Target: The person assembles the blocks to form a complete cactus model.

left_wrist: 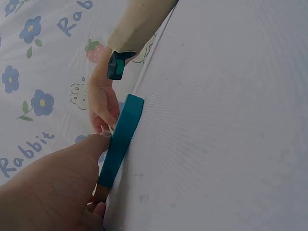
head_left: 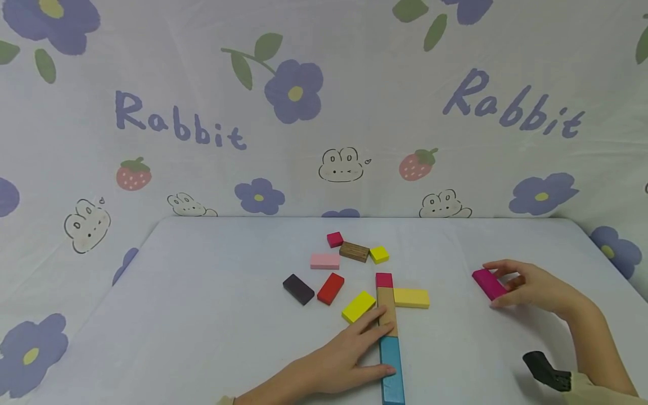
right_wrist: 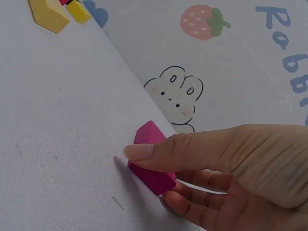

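Note:
In the head view, my right hand (head_left: 536,287) pinches a magenta block (head_left: 488,284) between thumb and fingers at the right of the table. The right wrist view shows the thumb across that magenta block (right_wrist: 153,178), other fingers behind it. My left hand (head_left: 344,354) rests on a line of blocks: fingertips on a tan block (head_left: 386,301), thumb on a long blue block (head_left: 391,351). A small red-pink block (head_left: 384,279) tops this line. Touching the tan block's right side is a pale yellow block (head_left: 412,298). A bright yellow block (head_left: 358,306) lies left of the line.
Behind and left lie a red block (head_left: 331,288), a black block (head_left: 298,289), a pink block (head_left: 325,261), a brown wood-grain block (head_left: 354,251), a small yellow block (head_left: 379,254) and a small crimson block (head_left: 334,239). A patterned cloth (head_left: 344,112) hangs behind the white table (head_left: 202,315).

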Motion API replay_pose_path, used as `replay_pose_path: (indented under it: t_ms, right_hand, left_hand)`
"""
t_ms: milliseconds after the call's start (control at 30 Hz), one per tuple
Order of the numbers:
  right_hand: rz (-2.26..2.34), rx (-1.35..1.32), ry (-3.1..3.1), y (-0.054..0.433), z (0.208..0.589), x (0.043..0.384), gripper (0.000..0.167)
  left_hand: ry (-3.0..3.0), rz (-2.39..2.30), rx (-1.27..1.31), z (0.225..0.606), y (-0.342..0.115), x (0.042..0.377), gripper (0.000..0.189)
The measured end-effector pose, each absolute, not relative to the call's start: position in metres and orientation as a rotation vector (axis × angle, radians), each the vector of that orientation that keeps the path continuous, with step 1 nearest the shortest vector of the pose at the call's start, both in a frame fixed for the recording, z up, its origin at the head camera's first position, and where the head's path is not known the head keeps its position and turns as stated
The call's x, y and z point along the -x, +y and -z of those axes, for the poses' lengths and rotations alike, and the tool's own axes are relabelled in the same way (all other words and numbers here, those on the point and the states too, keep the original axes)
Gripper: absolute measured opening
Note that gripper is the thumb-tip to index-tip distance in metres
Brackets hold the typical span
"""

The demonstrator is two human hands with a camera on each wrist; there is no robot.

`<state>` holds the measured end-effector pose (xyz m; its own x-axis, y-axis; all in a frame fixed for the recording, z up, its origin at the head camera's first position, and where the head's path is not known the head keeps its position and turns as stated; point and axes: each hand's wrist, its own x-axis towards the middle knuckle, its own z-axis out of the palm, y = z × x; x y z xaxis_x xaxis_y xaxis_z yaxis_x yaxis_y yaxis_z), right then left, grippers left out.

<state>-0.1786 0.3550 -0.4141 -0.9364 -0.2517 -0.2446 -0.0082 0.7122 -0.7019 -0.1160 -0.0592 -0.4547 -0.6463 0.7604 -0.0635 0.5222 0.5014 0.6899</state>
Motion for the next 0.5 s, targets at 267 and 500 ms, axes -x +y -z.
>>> replay_pose_path:
  t_ms: [267, 500]
  right_hand:
    - [1.048, 0.204, 2.628, 0.3537, 0.4155, 0.18, 0.074]
    - [1.037, 0.174, 2.677, 0.3497, 0.4164, 0.1782, 0.075]
  left_hand:
    - [2.387, -0.908, -1.066, 0.4526, -0.0602, 0.1157, 0.071]
    - [2.385, -0.907, -1.066, 0.4525, -0.0605, 0.1152, 0.071]
